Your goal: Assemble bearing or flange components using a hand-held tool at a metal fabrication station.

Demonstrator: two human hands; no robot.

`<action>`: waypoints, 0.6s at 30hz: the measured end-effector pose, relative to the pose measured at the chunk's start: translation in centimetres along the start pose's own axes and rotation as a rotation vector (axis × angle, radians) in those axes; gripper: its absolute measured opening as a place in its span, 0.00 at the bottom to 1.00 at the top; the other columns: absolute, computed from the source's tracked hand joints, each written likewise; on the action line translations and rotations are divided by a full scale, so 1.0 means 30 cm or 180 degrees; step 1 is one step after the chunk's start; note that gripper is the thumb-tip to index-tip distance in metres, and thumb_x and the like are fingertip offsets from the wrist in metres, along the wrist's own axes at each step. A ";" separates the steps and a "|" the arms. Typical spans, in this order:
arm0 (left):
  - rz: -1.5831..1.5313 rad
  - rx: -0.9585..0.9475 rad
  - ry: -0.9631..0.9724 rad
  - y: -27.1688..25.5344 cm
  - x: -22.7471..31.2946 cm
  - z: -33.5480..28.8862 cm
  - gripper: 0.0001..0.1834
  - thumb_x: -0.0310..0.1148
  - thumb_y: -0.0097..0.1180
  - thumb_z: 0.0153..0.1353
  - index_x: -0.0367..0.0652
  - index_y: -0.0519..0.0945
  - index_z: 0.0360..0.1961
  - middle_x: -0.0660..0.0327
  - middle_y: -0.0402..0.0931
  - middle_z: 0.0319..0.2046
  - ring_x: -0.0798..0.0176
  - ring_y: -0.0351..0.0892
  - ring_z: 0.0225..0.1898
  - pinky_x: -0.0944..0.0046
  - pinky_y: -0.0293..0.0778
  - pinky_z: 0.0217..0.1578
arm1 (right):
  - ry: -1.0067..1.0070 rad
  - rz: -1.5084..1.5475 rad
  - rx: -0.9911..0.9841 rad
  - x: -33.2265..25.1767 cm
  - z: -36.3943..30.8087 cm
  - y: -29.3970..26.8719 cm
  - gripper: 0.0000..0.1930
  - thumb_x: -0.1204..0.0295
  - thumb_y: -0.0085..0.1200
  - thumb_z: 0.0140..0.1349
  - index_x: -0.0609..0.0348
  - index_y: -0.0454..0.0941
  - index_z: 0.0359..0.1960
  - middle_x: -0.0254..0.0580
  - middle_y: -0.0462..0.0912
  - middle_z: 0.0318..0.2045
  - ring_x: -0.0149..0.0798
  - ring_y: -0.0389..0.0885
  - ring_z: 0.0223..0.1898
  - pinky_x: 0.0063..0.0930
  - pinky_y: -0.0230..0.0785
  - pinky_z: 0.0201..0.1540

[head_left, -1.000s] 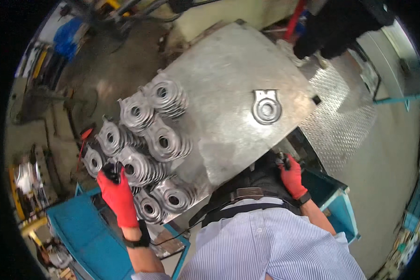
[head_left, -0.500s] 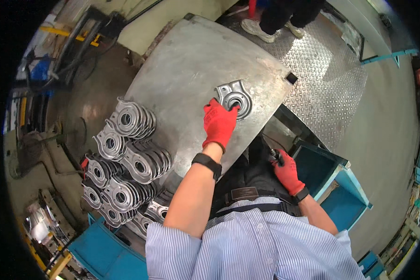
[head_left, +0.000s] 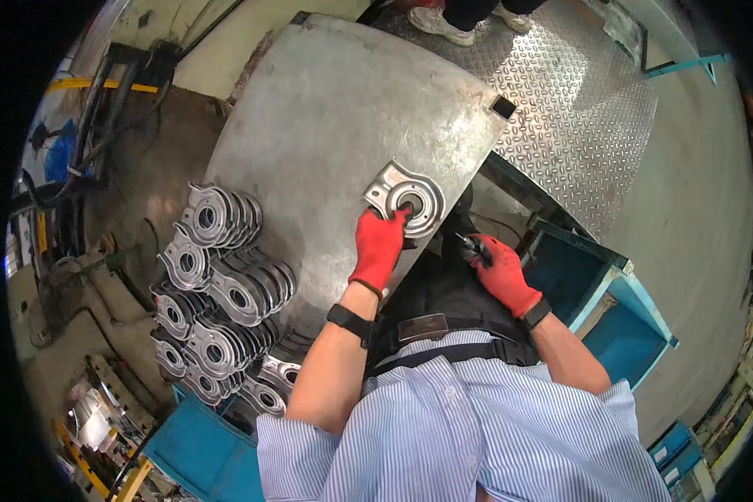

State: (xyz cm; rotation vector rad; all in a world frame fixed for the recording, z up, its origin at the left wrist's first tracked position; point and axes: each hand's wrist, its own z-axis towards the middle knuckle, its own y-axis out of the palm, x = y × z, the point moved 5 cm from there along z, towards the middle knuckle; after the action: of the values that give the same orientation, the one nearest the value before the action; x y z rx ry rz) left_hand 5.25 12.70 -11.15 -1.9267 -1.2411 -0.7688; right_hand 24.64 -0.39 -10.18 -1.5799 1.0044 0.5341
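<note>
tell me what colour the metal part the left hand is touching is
The metal part is silver-grey, seen best in the head view.

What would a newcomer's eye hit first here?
Probably the red-gloved left grip, on a silver, ring-shaped metal part with a flared end, by the near edge of the wide grey metal table. Next, the fanned stacks of similar silver metal parts crowding the table's left side. Then the red-gloved right grip, off the near edge to the right, holding a small dark tool with a metallic tip.
</note>
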 end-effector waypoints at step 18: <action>0.0837 0.0566 0.0300 0.015 -0.114 -0.049 0.19 0.39 0.60 0.51 0.34 0.76 0.38 0.42 0.77 0.35 0.40 0.75 0.43 0.50 0.70 0.43 | -0.0173 -0.0752 -0.0252 0.029 0.007 0.094 0.20 0.71 0.56 0.49 0.55 0.72 0.47 0.50 0.78 0.41 0.53 0.76 0.43 0.41 0.70 0.43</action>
State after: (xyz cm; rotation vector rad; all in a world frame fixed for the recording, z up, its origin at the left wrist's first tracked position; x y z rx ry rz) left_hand 4.27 9.66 -13.11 -1.8391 -0.9425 -0.5850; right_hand 22.81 -0.47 -12.50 -1.7181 0.7510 0.4550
